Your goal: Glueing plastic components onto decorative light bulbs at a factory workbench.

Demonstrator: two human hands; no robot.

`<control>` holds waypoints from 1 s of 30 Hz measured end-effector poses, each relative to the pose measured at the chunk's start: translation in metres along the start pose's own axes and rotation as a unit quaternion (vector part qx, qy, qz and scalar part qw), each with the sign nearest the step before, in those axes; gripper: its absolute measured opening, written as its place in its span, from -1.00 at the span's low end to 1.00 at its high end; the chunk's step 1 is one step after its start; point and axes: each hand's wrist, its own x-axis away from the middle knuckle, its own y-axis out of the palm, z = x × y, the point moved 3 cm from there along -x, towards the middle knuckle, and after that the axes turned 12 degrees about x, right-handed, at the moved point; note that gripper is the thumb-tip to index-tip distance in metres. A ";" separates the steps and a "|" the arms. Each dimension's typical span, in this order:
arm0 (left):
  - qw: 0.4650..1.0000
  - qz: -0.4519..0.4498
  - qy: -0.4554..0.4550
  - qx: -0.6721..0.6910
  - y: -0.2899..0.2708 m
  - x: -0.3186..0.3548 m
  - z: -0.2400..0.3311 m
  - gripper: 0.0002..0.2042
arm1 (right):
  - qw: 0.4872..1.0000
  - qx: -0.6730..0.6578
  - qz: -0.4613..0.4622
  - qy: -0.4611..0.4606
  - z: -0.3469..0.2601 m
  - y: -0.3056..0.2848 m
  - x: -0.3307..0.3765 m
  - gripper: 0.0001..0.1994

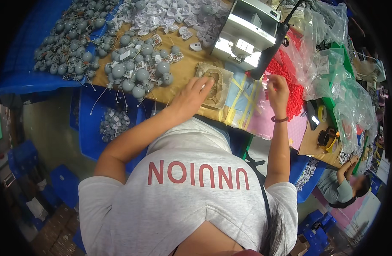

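My left hand [191, 94] lies on a tan, worn fixture block [219, 87] at the table's near edge, fingers bent over its middle recess. What is under the fingers is hidden. My right hand [277, 87], with a red bracelet on the wrist, is raised at the edge of a heap of small red parts [295, 96]. Its fingertips pinch a small pale piece [267, 79]. A mat patched with blue and yellow tape [243, 102] lies between the two hands.
Grey round parts with thin wires [136, 72] cover the table's left, and white plastic pieces [170, 17] lie beyond them. A grey machine [247, 30] with a black handle [268, 55] stands ahead. Clear bags [332, 81] and tape rolls [328, 137] sit right. Another person [345, 183] works lower right.
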 end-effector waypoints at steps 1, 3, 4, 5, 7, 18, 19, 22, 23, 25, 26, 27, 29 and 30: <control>1.000 0.001 0.014 0.019 -0.004 -0.001 0.001 -0.38 | 0.999 -0.031 -0.011 -0.008 -0.005 0.005 0.004 -0.81; 0.998 0.020 -0.001 0.067 -0.014 -0.007 0.001 -0.46 | 0.991 -0.134 -0.029 0.008 -0.021 0.021 0.011 -0.84; 0.995 0.032 -0.011 0.091 -0.015 -0.009 0.000 -0.50 | 0.988 -0.143 -0.052 0.015 -0.036 0.026 0.014 -0.86; 0.995 0.021 0.004 0.094 -0.013 -0.012 0.000 -0.55 | 0.985 -0.153 -0.075 0.021 -0.052 0.028 0.016 -0.87; 0.994 0.000 0.034 0.100 -0.009 -0.019 -0.001 -0.65 | 0.988 -0.127 -0.084 -0.020 -0.073 0.035 0.019 -0.88; 0.979 0.085 -0.115 0.147 0.010 -0.032 -0.022 -0.75 | 0.966 -0.039 -0.043 -0.254 -0.124 0.072 0.023 -0.82; 0.975 0.079 -0.141 0.155 0.008 -0.033 -0.025 -0.75 | 0.958 -0.005 -0.020 -0.285 -0.125 0.076 0.023 -0.81; 0.936 -0.028 -0.210 0.282 -0.018 -0.049 -0.031 -0.72 | 0.944 0.049 -0.001 -0.326 -0.123 0.086 0.027 -0.79; 0.939 -0.002 -0.202 0.277 -0.027 -0.059 -0.040 -0.71 | 0.940 0.065 0.009 -0.334 -0.123 0.087 0.028 -0.79; 0.943 0.054 -0.186 0.269 -0.043 -0.087 -0.067 -0.69 | 0.943 0.070 0.007 -0.326 -0.125 0.085 0.031 -0.77; 0.952 0.103 -0.171 0.231 -0.053 -0.103 -0.074 -0.69 | 0.947 0.069 0.008 -0.314 -0.129 0.083 0.033 -0.75; 0.957 0.152 -0.155 0.193 -0.060 -0.119 -0.082 -0.69 | 0.951 0.070 0.009 -0.302 -0.132 0.080 0.034 -0.74; 0.953 0.226 -0.173 0.103 -0.056 -0.145 -0.128 -0.62 | 0.951 0.083 0.004 -0.299 -0.132 0.082 0.037 -0.74; 0.946 0.241 -0.204 0.068 -0.053 -0.157 -0.145 -0.55 | 0.950 0.089 0.005 -0.300 -0.130 0.085 0.037 -0.75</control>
